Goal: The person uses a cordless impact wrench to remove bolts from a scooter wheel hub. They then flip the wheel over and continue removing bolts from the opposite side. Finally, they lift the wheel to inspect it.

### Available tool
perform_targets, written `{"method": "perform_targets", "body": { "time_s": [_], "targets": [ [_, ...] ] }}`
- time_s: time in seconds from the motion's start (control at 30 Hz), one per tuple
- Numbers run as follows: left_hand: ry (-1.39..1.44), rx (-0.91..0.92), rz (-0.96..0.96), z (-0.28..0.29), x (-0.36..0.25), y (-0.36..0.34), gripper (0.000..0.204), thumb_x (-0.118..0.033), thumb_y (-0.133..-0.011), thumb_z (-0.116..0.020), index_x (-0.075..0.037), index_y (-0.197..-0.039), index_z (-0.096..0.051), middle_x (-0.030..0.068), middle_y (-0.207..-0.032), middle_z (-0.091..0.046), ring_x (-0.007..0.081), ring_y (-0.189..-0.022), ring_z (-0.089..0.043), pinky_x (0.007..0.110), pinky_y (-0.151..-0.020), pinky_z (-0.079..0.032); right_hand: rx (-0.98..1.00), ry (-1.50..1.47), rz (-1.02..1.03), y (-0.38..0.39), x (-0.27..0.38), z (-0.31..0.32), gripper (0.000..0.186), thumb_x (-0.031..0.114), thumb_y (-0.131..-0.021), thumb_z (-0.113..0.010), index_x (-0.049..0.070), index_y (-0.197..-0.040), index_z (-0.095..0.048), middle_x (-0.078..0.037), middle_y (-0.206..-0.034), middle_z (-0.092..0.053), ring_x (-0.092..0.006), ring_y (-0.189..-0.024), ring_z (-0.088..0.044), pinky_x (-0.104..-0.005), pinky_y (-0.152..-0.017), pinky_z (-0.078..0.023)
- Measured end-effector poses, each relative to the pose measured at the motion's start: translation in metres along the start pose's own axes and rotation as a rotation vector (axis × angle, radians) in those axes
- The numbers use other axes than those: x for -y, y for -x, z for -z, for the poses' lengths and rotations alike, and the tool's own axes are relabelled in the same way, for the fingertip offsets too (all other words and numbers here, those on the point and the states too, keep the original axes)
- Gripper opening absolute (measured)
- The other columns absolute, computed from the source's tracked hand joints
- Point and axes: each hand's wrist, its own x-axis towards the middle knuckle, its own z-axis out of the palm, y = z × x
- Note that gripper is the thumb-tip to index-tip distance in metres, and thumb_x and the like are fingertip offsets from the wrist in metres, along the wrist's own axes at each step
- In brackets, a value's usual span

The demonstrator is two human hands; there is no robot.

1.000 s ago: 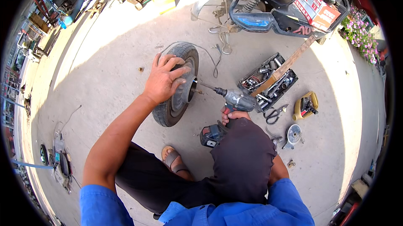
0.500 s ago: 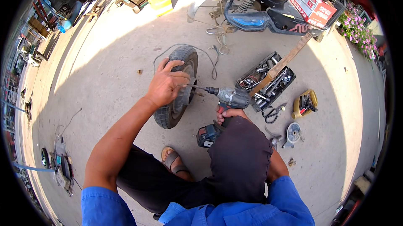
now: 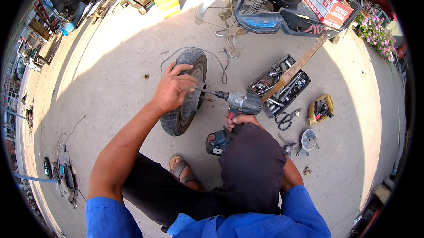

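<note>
My left hand (image 3: 172, 88) is at the upright black-tyred wheel (image 3: 173, 125), fingers curled beside its metal hub (image 3: 194, 103), where the bit's tip is; what the fingertips pinch is hard to make out. My right hand (image 3: 238, 121), partly behind my knee, is closed on the handle of a grey power drill (image 3: 245, 103) with a dark battery at its base. The thin bit (image 3: 207, 91) points left into the hub area. Just right of the drill stands an open box (image 3: 296, 88) of sockets and tools, with a long wooden stick (image 3: 304, 61) lying across it.
Scissors (image 3: 286, 121), a yellow cut-open jug (image 3: 317, 110) and a metal hub plate (image 3: 309, 140) lie at the right. A scooter body (image 3: 260, 22) carrying a carton stands at the back. A cable (image 3: 223, 68) trails behind the wheel. Scrap parts (image 3: 66, 176) lie at far left.
The drill has moved left, bringing its bit up to my left fingertips at the hub. My left hand has shifted slightly down and right, its fingers more curled.
</note>
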Motion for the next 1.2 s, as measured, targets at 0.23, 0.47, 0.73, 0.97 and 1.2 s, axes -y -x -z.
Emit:
{"method": "perform_targets", "body": {
  "time_s": [0.23,0.47,0.73,0.97,1.2],
  "targets": [
    [0.041,-0.021,0.045,0.002,-0.004,-0.003,0.005,-0.007,-0.082,-0.077,-0.007,-0.086,-0.074,0.0009,-0.102,-0.075,0.0305,-0.131,-0.055,0.056,-0.116,-0.032,-0.005,0.015,0.014,0.000,0.000,0.002,0.038,0.003,-0.082,-0.065,-0.004,-0.120,-0.062,-0.010,-0.093,-0.062,-0.0189,-0.083,-0.060,-0.0348,-0.076,-0.051],
    [0.027,-0.001,0.015,0.002,0.000,-0.003,0.006,-0.007,-0.085,-0.076,-0.009,-0.090,-0.074,0.0013,-0.105,-0.075,0.0293,-0.132,-0.054,0.056,-0.119,-0.030,-0.002,0.002,0.006,0.003,0.001,0.006,0.039,0.002,-0.083,-0.064,-0.005,-0.122,-0.062,-0.011,-0.094,-0.062,-0.0197,-0.086,-0.061,-0.0353,-0.077,-0.052],
    [0.056,-0.007,0.041,0.001,0.002,-0.003,0.009,-0.007,-0.085,-0.076,-0.009,-0.093,-0.074,0.0010,-0.106,-0.075,0.0287,-0.132,-0.055,0.055,-0.120,-0.030,0.007,-0.036,0.004,0.007,0.003,0.003,0.038,0.002,-0.083,-0.064,-0.004,-0.121,-0.061,-0.009,-0.093,-0.061,-0.0197,-0.087,-0.059,-0.0345,-0.077,-0.051],
    [0.064,-0.005,0.050,0.002,0.000,-0.004,0.009,-0.010,-0.083,-0.079,-0.011,-0.091,-0.077,-0.0004,-0.104,-0.074,0.0280,-0.132,-0.055,0.055,-0.120,-0.030,-0.020,-0.131,-0.006,0.009,0.002,-0.004,0.036,0.003,-0.082,-0.063,-0.003,-0.118,-0.062,-0.009,-0.092,-0.061,-0.0197,-0.083,-0.058,-0.0337,-0.075,-0.051],
    [0.023,0.075,-0.013,0.008,-0.005,0.000,0.012,-0.011,-0.070,-0.086,-0.013,-0.080,-0.079,-0.0056,-0.113,-0.074,0.0303,-0.136,-0.050,0.059,-0.116,-0.031,-0.096,-0.091,0.074,0.006,0.006,0.013,0.038,0.003,-0.077,-0.063,-0.002,-0.115,-0.062,-0.010,-0.089,-0.062,-0.0196,-0.077,-0.059,-0.0338,-0.070,-0.051]
  ]
}}
